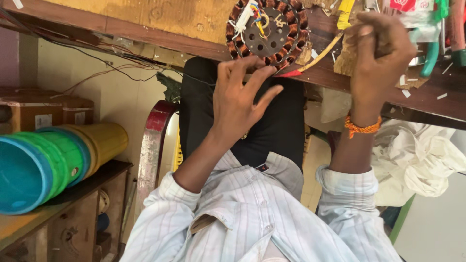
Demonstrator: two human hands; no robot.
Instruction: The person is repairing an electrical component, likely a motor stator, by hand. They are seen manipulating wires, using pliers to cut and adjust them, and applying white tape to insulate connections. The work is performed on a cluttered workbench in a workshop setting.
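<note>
Resting beneath spread left hand (240, 99) fingers, the round copper-wound stator (267, 30) shows coloured wires at its hub.

Just the one camera here, strapped on the person's head and pointing down at their own lap and arms, so the picture comes out flipped: the workbench edge (145, 34) runs along the top and the striped shirt (252, 218) fills the bottom. It's pretty close in, both hands within arm's reach, with shelves off to one side.

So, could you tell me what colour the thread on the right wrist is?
Orange: the thread circles the wrist below the right hand, seen in the head view.
</note>
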